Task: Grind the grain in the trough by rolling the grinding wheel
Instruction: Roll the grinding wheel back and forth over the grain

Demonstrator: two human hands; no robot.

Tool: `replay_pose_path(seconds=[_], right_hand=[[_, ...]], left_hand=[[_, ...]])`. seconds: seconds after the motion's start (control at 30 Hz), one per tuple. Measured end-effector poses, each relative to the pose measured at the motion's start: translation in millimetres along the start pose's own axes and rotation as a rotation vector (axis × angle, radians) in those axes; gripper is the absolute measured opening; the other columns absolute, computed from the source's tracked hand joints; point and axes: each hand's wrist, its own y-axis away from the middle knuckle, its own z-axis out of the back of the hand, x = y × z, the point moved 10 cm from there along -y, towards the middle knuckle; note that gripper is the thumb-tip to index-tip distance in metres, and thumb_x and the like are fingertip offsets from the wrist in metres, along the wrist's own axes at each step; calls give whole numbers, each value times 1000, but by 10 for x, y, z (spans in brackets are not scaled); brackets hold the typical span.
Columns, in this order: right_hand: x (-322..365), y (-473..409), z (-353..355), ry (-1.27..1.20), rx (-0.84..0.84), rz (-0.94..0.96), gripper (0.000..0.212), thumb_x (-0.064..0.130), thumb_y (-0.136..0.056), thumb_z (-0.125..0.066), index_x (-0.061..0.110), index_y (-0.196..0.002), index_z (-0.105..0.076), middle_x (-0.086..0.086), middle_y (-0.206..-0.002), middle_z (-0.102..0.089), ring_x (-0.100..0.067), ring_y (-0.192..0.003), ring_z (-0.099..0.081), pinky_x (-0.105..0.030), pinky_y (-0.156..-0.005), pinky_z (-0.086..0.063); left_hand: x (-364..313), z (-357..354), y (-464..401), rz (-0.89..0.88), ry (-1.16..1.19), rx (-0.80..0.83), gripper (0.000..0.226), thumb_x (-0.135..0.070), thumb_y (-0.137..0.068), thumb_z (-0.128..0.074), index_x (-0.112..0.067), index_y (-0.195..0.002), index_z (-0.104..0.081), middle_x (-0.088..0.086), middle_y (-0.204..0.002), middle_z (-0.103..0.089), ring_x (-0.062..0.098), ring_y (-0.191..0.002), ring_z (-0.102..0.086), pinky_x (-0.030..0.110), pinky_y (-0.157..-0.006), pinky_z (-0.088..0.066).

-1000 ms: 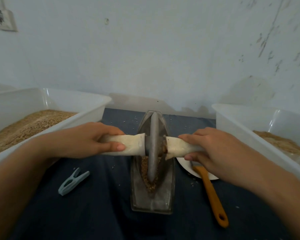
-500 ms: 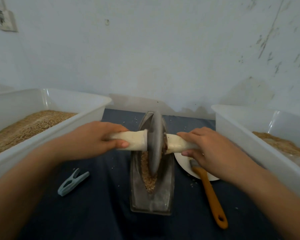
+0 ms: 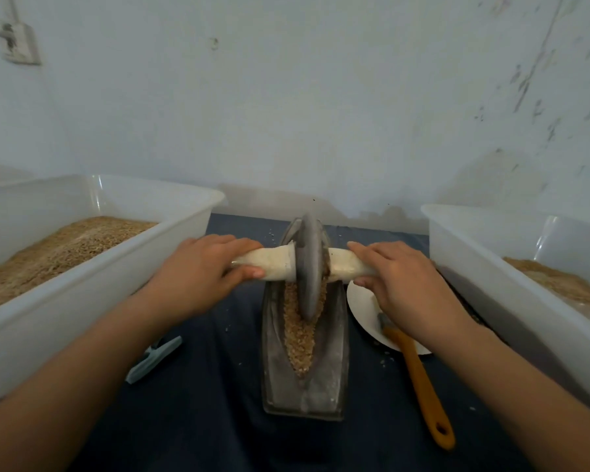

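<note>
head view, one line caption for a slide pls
Both hands, left hand and right hand, grip the grinding wheel axle over grain in the trough.

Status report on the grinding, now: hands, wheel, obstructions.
Left hand and right hand grip the axle handles. Grinding wheel upright in trough, on the grain, toward far end. Nothing blocking the trough.

Two bare forearms in shot, no sleeves visible up to the frame edge, no watch, rings or bands seen. Left hand [image 3: 198, 277] & right hand [image 3: 409, 287]: no gloves, nails short & unpainted where visible, e.g. the thumb nail on the left. Arms slim, wrists narrow, forearms widen toward the bottom corners behind each hand.
</note>
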Motion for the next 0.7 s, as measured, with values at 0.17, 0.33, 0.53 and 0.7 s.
replay_pose_path(seconds=[0.17, 0.33, 0.53, 0.7], right_hand=[[86, 173, 171, -59, 113, 89, 50, 45, -92, -47, 37, -140, -34, 11, -118, -53, -9, -109, -43, -23, -88, -33], [182, 232, 323, -97, 150, 136, 47, 47, -90, -50, 42, -135, -38, 13, -106, -53, -7, -100, -46, -24, -84, -38], [50, 59, 81, -1, -3, 3, 51, 40, -96, -42, 33, -144, -28, 10, -131, -49, -12, -117, -41, -24, -92, -29], [7, -8, 5, -12, -17, -10, 52, 38, -96, -43, 30, -145, -28, 8, -134, -48, -12, -119, -39, -23, -94, -25]], left_hand=[[-12, 35, 78, -7, 247, 247, 25, -52, -85, -58, -45, -109, -60, -19, -101, -66, -2, -94, -58, 24, -87, -44], [-72, 37, 205, 6, 369, 464, 47, -63, -69, -50, -40, -107, -65, -22, -93, -68, -4, -88, -61, 17, -82, -45], [61, -3, 14, 61, 117, 101, 37, -38, -89, -56, -30, -125, -56, -6, -110, -64, 14, -101, -57, 30, -89, -41], [45, -3, -14, 16, 24, -10, 44, -41, -87, -57, -29, -130, -53, -2, -117, -62, 17, -107, -55, 35, -93, -40]])
